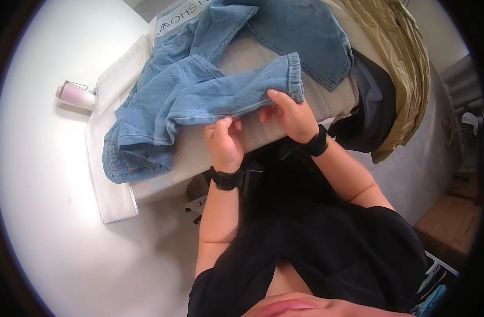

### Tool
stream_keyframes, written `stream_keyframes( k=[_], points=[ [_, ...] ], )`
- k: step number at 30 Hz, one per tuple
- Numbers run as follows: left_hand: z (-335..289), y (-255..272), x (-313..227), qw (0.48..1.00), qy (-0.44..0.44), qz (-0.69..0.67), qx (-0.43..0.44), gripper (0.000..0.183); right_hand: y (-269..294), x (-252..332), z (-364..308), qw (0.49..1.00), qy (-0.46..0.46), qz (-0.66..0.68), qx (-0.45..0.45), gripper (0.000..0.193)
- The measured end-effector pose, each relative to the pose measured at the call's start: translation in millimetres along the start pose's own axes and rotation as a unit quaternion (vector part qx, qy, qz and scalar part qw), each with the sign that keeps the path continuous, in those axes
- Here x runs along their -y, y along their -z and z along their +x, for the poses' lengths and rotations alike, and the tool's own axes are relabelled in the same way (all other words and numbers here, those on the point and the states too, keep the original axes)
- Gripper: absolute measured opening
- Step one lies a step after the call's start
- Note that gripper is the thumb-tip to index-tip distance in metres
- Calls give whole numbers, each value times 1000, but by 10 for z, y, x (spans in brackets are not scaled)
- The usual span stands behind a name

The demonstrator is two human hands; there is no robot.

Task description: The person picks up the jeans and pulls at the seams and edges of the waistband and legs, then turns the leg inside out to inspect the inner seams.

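Note:
Light-blue jeans [210, 98] lie across a padded, cloth-covered board [194, 150], with the waist end at the lower left. One leg stretches to the right and ends in a gathered cuff [295, 76]. My left hand [224, 143] is closed on the near edge of that leg, thumb on top. Close to the cuff, my right hand [295, 117] pinches the same edge, its thumb above the denim and its other fingers partly hidden. Behind this leg lies another piece of blue denim [310, 39].
A white cloth [107, 132] hangs over the board's left end, beside a pink and white cylinder [76, 96]. At the right, olive fabric [405, 68] and dark garments [366, 100] drape over the edge. A cardboard box [448, 224] sits lower right.

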State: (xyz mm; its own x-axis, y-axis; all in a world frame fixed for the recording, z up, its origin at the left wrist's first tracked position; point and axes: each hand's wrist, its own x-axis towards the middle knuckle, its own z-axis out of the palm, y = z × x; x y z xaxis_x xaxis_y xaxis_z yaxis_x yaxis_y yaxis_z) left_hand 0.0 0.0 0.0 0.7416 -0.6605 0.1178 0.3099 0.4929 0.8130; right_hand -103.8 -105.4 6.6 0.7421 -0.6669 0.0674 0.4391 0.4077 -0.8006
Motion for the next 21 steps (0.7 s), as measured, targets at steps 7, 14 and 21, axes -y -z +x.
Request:
stream_keyframes(
  k=[7,14,21],
  points=[
    [-7,-48,-14,1000,20,11,-12,12,-34,20,-9,999,-7,-44,1,14],
    [10,-15,-24,999,23,27,21,16,-55,51,-23,991,-37,-126,19,15],
    [-14,-56,-73,992,66,106,29,10,-56,53,-41,991,-9,-126,29,14]
  ],
)
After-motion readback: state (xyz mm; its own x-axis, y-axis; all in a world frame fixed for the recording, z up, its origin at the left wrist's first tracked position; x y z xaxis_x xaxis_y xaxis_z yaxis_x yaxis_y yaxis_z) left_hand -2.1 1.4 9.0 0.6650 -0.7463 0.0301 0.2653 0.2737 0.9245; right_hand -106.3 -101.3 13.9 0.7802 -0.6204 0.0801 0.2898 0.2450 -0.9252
